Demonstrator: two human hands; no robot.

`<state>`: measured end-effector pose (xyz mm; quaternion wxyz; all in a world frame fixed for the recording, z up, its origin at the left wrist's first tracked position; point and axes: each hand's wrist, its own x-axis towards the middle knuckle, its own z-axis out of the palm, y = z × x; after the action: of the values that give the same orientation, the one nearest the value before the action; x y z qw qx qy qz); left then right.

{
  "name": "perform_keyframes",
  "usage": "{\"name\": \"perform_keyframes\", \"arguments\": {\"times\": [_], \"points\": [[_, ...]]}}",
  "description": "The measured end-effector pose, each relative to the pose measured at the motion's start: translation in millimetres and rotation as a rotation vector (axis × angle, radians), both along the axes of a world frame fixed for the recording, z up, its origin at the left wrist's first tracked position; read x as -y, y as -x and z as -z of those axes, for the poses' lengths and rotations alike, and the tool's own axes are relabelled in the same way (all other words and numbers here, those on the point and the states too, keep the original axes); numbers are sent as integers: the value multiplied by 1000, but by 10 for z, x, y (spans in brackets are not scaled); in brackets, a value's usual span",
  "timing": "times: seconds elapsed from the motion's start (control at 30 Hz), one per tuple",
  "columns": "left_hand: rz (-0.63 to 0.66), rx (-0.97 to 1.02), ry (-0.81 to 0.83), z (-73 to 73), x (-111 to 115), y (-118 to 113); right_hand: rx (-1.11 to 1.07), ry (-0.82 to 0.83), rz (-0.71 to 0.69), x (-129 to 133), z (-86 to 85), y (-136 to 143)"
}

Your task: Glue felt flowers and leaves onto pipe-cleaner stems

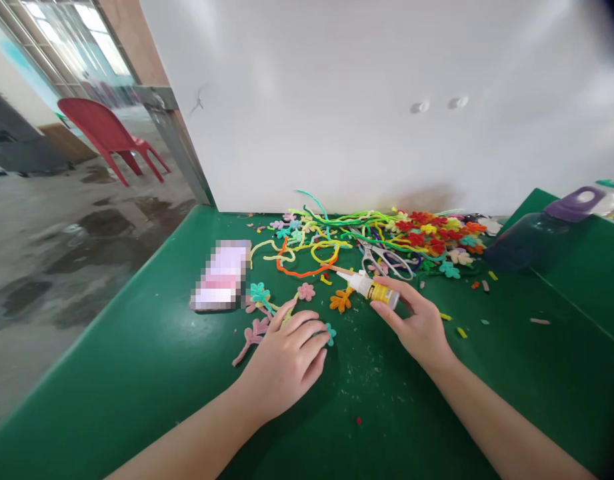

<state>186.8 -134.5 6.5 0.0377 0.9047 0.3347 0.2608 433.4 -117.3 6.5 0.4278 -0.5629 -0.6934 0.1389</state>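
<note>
My right hand [411, 320] is closed around a small glue bottle [383, 293] with a yellow label and a white nozzle pointing left. Below that nozzle lies an orange pipe-cleaner flower [341, 301]. My left hand [289, 357] is spread palm down over several fuzzy pipe-cleaner flowers, fingers apart and partly covering them. Near its fingertips are a pink flower [306, 291] and a turquoise flower [259, 293]. A pink branched piece [254, 333] lies to its left, and a blue flower [331, 334] peeks out on its right. Whether the fingertips touch any piece is hidden.
A phone [221, 275] with a blurred screen lies at left. Silver scissors [387, 260] rest by a heap of colourful pipe cleaners and flowers [427, 230] along the white panel [337, 107]. A purple-lidded bottle [541, 230] leans at right. A red chair [99, 130] stands beyond the green table [151, 373].
</note>
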Motion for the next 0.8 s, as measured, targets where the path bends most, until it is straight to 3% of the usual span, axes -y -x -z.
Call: {"name": "perform_keyframes", "arguments": {"times": [0.33, 0.53, 0.8], "points": [[-26, -31, -77, -21, 45, -69, 144, -156, -59, 55, 2, 133], [-4, -12, -106, 7, 55, -100, 206, -196, -177, 56, -6, 133], [11, 27, -113, 16, 54, -104, 133, -152, -85, 50, -61, 66]]}}
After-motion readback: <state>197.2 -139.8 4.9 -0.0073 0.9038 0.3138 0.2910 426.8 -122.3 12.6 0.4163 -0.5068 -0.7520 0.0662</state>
